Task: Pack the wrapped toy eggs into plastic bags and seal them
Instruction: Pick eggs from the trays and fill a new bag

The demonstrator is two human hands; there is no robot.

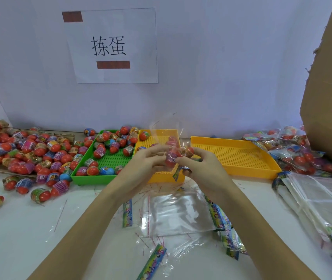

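Observation:
Both hands meet above the middle yellow tray (pixel 162 136). Between them is a clear plastic bag (pixel 174 153) with several red wrapped toy eggs inside; its open top sticks up. My left hand (pixel 148 158) holds the bag's left side with its fingers. My right hand (pixel 199 164) pinches the bag's right side, and a printed header strip hangs below it. Loose wrapped eggs (pixel 29 152) cover the table at the left. More eggs lie in the green tray (pixel 92 174).
An empty yellow tray (pixel 235 154) sits to the right. Filled bags (pixel 294 150) pile at the far right beside a cardboard box (pixel 330 98). Flat clear bags (pixel 177 213) lie in front of me, another stack of empty bags (pixel 318 203) at the right.

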